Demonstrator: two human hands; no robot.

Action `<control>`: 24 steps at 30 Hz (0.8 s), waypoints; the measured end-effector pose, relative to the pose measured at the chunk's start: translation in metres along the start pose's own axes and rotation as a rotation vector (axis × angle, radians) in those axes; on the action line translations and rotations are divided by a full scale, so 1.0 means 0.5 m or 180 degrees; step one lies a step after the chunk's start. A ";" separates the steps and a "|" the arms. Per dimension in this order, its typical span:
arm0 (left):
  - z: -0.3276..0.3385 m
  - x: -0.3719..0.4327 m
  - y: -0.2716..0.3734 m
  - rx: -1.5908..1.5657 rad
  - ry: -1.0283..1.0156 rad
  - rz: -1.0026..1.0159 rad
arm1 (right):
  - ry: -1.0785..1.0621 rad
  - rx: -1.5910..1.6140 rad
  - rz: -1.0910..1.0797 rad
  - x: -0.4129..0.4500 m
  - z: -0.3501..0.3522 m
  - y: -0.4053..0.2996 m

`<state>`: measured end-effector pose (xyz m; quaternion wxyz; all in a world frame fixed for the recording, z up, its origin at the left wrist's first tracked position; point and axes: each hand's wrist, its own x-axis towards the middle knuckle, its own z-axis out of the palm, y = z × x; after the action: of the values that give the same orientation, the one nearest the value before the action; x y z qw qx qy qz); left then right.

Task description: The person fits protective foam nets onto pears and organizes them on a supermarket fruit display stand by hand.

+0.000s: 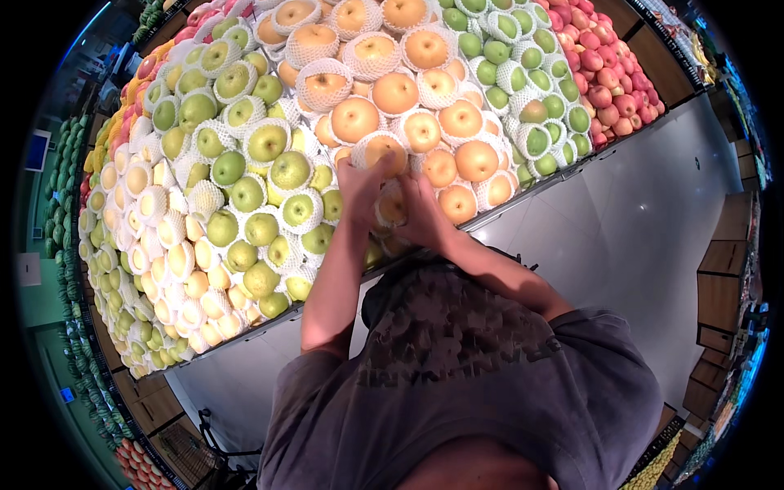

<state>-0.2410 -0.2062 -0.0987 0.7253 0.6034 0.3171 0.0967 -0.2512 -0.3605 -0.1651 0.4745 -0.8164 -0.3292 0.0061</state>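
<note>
Both hands reach over the near edge of a heap of round orange-brown pears in white foam nets. My left hand (362, 184) has its thumb on a netted brown pear (384, 152) at the front of the heap. Close to its right is my right hand (424, 211), beside a lower brown pear (391, 207) in a foam net that lies between the two hands. The fingertips of both hands are partly hidden, so a firm hold on either pear cannot be made out. Green pears (290, 170) in nets lie left of my left hand.
Green fruit (537, 141) in foam nets and red apples (607, 115) lie to the right. Pale netted fruit (180, 260) is at the left. A dark rim (520, 197) edges the display above the grey floor (600, 245). Part of a cart (211, 438) shows at lower left.
</note>
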 end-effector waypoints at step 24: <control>-0.037 0.010 0.016 -0.0458 -0.0965 -0.0585 | 0.0443 -0.0393 0.0070 0.025 0.009 -0.007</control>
<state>-0.2457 -0.1863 -0.0943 0.8118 0.5262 0.2502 -0.0396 -0.2446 -0.3492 -0.1610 0.4449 -0.8461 -0.2862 -0.0657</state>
